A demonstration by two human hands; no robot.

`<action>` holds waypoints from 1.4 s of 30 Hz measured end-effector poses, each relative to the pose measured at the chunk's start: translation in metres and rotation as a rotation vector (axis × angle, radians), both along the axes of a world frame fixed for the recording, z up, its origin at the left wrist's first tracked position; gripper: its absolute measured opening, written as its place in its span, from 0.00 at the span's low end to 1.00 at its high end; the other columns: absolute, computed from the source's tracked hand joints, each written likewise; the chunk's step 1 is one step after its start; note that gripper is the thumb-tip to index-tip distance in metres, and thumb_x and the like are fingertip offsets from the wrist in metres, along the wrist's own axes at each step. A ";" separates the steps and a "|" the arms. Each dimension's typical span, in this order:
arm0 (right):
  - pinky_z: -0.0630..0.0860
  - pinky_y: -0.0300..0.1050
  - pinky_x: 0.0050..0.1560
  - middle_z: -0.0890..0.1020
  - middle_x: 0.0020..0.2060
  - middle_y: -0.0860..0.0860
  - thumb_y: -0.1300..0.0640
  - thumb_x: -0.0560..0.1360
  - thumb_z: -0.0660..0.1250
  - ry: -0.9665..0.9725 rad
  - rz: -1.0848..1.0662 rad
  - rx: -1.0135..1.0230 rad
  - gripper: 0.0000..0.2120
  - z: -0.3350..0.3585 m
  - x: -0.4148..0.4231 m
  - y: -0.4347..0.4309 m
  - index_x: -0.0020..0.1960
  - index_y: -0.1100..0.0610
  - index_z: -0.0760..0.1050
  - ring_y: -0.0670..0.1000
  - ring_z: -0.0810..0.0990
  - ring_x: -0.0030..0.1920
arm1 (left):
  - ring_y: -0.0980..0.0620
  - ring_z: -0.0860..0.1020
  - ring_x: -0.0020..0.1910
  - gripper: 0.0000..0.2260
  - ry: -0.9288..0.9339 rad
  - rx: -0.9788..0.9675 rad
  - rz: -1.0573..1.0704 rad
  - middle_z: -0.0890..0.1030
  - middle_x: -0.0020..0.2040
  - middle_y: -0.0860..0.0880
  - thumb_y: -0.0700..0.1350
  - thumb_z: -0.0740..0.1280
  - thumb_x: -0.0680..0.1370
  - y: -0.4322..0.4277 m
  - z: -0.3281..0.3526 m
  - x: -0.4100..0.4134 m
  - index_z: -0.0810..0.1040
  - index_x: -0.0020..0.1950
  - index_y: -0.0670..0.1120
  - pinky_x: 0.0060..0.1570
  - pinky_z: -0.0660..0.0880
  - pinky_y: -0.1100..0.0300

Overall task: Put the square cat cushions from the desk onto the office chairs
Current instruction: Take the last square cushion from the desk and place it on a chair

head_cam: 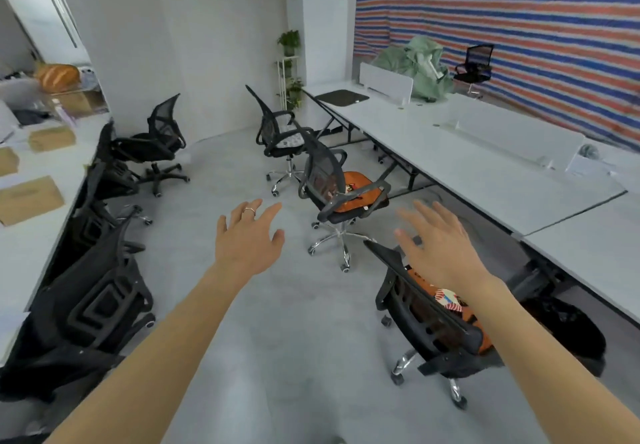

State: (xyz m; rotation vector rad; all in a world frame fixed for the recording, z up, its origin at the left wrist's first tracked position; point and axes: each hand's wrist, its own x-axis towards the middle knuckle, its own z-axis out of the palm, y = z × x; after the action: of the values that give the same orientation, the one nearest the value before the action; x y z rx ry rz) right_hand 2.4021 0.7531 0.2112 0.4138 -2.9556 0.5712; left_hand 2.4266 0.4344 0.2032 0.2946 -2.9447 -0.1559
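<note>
Left hand: fingers straight and spread wide, palm down, holding nothing; thin ring on one finger. Hangs over bare floor.
Right hand: also spread wide, palm down, nothing in it. In view it overlaps the top of the near chair; cannot tell whether it touches.
Near orange cushion: lies on the seat of the near chair, partly hidden by the mesh backrest and the right forearm; white and red print on it, detail unclear.
Middle orange cushion: on the seat of the middle chair, between its armrests.
Pale cushion: light, patterned, on the seat of the far chair.
Right desk: long, white, just beside all three chairs; a dark mat lies flat at its far end, and a green cloth heap sits behind the divider.
Left desk: carries brown envelopes; black chairs are tucked along its edge.
Lone black chair: stands apart near the white wall, no cushion visible.
Back wall: striped sheeting.
</note>
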 end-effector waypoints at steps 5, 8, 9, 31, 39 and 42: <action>0.49 0.61 0.78 0.57 0.80 0.48 0.40 0.83 0.51 0.011 -0.008 -0.007 0.24 0.000 -0.104 -0.047 0.79 0.41 0.59 0.57 0.48 0.81 | 0.48 0.52 0.79 0.25 0.001 0.010 -0.015 0.58 0.80 0.51 0.58 0.57 0.81 -0.040 0.010 -0.101 0.58 0.78 0.62 0.75 0.53 0.42; 0.50 0.60 0.78 0.58 0.80 0.46 0.39 0.83 0.51 0.013 -0.006 -0.022 0.25 0.012 -0.181 -0.083 0.78 0.40 0.59 0.57 0.48 0.81 | 0.49 0.52 0.79 0.24 0.017 0.009 -0.002 0.58 0.80 0.52 0.58 0.57 0.81 -0.074 0.022 -0.164 0.58 0.78 0.63 0.76 0.53 0.42; 0.50 0.61 0.78 0.57 0.80 0.45 0.39 0.83 0.51 0.008 0.000 -0.031 0.24 0.017 -0.211 -0.099 0.78 0.40 0.58 0.57 0.48 0.81 | 0.49 0.52 0.79 0.24 0.026 0.028 0.013 0.58 0.80 0.52 0.58 0.57 0.81 -0.090 0.027 -0.188 0.58 0.78 0.63 0.76 0.53 0.42; 0.45 0.62 0.78 0.54 0.81 0.44 0.36 0.82 0.50 -0.048 -0.039 0.052 0.26 0.037 -0.650 -0.382 0.79 0.37 0.54 0.54 0.44 0.81 | 0.47 0.53 0.79 0.24 0.070 0.119 -0.009 0.58 0.80 0.51 0.57 0.57 0.81 -0.387 0.025 -0.648 0.58 0.78 0.62 0.75 0.53 0.44; 0.45 0.61 0.78 0.53 0.81 0.44 0.36 0.82 0.49 -0.092 -0.142 0.003 0.26 0.004 -0.810 -0.433 0.79 0.37 0.53 0.53 0.43 0.81 | 0.47 0.52 0.79 0.25 0.028 0.061 -0.135 0.58 0.80 0.51 0.58 0.57 0.81 -0.434 0.018 -0.836 0.57 0.78 0.63 0.75 0.53 0.44; 0.46 0.61 0.78 0.53 0.81 0.44 0.36 0.82 0.49 -0.084 -0.161 -0.034 0.27 -0.006 -0.874 -0.449 0.80 0.37 0.53 0.53 0.44 0.81 | 0.48 0.53 0.79 0.25 0.050 0.028 -0.158 0.59 0.80 0.52 0.58 0.57 0.81 -0.447 0.016 -0.905 0.58 0.78 0.63 0.75 0.54 0.45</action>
State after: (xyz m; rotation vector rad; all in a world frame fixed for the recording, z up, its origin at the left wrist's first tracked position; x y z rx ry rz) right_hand 1.5280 0.3042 0.2055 0.1493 -3.0166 0.6336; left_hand 1.5215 -0.0130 0.2190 0.0599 -2.9169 -0.2227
